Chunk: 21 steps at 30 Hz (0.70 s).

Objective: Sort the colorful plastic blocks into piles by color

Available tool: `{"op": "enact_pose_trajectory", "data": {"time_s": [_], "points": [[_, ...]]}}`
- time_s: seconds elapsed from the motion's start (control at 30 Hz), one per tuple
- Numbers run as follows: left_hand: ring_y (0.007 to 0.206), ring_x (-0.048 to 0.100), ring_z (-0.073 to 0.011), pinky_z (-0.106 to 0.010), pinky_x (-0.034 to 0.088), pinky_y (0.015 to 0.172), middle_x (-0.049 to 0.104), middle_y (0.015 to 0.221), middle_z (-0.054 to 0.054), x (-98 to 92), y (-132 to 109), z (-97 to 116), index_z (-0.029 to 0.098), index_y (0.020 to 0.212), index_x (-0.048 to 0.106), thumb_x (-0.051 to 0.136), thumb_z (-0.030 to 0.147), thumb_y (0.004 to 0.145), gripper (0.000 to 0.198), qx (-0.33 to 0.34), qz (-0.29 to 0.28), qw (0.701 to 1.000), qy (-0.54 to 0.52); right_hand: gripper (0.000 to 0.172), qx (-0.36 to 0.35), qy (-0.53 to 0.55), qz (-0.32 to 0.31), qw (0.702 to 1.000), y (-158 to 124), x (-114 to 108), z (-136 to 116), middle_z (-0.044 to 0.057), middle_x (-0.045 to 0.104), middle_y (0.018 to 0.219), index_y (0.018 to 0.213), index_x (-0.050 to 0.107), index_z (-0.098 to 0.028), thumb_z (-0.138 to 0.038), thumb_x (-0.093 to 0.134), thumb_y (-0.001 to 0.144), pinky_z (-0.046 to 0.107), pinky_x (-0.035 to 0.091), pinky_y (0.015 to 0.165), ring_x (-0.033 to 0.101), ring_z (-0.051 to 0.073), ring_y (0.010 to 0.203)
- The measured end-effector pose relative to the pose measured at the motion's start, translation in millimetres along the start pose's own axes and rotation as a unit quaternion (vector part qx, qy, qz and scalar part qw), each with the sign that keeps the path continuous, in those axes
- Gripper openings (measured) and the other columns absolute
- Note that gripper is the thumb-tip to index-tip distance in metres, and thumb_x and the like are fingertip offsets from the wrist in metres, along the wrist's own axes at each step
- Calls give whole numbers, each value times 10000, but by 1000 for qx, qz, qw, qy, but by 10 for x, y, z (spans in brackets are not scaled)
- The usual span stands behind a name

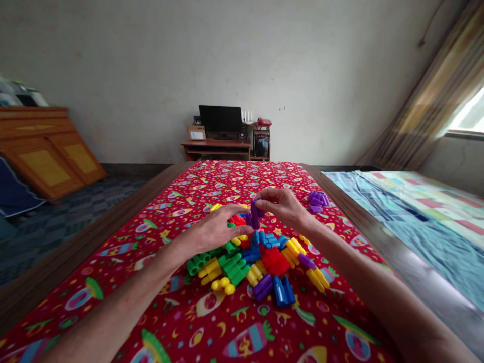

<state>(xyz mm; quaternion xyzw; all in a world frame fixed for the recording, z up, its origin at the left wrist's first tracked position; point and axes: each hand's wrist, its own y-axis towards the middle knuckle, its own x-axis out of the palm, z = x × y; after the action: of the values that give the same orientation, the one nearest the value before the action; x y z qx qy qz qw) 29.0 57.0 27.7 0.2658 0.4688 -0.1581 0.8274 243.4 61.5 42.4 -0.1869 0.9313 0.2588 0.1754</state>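
Over a heap of plastic building blocks, my right hand (282, 205) pinches a purple building block (255, 216) between thumb and fingers. My left hand (221, 228) is just to its left, thumb and fingers apart, the tips close to that block. Another purple piece (248, 219) shows between the left fingertips; whether they touch it I cannot make out. Beneath the hands are green blocks (234, 268), a red block (275, 260), blue blocks (283, 291), yellow blocks (317, 279) and a purple block (262, 288). My left hand partly covers the heap's far side.
A small group of purple blocks (318, 199) lies apart near the table's right edge. The table wears a red patterned cloth (249, 176). Beyond it is a desk (215, 144) with a monitor (220, 120). A bed (416, 217) is on the right, a wooden cabinet (45, 151) on the left.
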Motion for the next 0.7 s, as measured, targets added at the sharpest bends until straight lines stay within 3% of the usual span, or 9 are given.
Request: {"op": "enact_pose_trajectory", "data": {"time_s": [0.1, 0.17, 0.3, 0.37, 0.5, 0.6, 0.7], "points": [[855, 687, -230, -309, 534, 763, 746, 930, -42, 136, -1, 129, 199, 957, 701, 494, 555, 876, 420, -15, -29, 999, -32, 361, -11, 34, 14, 999, 11, 34, -31, 18, 624, 703, 794, 656, -131, -488, 612, 817, 233, 422, 615, 553, 116, 656], [846, 687, -236, -312, 535, 760, 746, 896, -45, 209, -10, 164, 188, 888, 700, 550, 490, 859, 338, -16, -9, 1000, -18, 388, -14, 49, 67, 996, 37, -49, -10, 19, 622, 695, 782, 648, -137, -524, 624, 798, 235, 426, 615, 555, 118, 654], [968, 672, -247, -316, 524, 864, 734, 1018, -73, 308, -6, 127, 190, 807, 687, 644, 408, 792, 223, 6, 29, 1000, -6, 396, 19, -3, 212, 977, 55, -577, 228, 25, 634, 694, 776, 677, -138, -531, 626, 770, 241, 421, 607, 542, 115, 623], [948, 677, -233, -306, 527, 856, 734, 999, -72, 319, 10, 96, 188, 812, 685, 628, 401, 802, 221, 15, 33, 999, -16, 353, 87, -92, 236, 963, 2, -927, 431, 20, 634, 655, 775, 714, -130, -474, 645, 737, 242, 398, 578, 532, 118, 595], [875, 680, -214, -297, 529, 814, 734, 899, -48, 312, 33, 59, 191, 818, 683, 580, 409, 836, 241, 36, 32, 999, -16, 275, 252, -290, 287, 878, -194, -1420, 844, 18, 607, 545, 749, 766, -129, -354, 617, 697, 266, 386, 565, 557, 160, 593], [903, 674, -215, -299, 518, 843, 732, 921, -47, 313, 35, 58, 193, 824, 679, 577, 419, 839, 249, 38, 33, 999, -17, 282, 323, -356, 273, 833, -303, -1536, 1033, 56, 666, 620, 802, 786, -138, -328, 612, 687, 295, 429, 613, 618, 216, 702], [925, 665, -215, -298, 507, 859, 731, 962, -55, 292, 33, 76, 188, 854, 680, 575, 417, 838, 252, 28, 37, 999, -17, 303, 328, -381, 289, 815, -293, -1524, 1025, 105, 720, 775, 892, 783, -134, -283, 591, 711, 326, 462, 696, 644, 252, 826]]}}
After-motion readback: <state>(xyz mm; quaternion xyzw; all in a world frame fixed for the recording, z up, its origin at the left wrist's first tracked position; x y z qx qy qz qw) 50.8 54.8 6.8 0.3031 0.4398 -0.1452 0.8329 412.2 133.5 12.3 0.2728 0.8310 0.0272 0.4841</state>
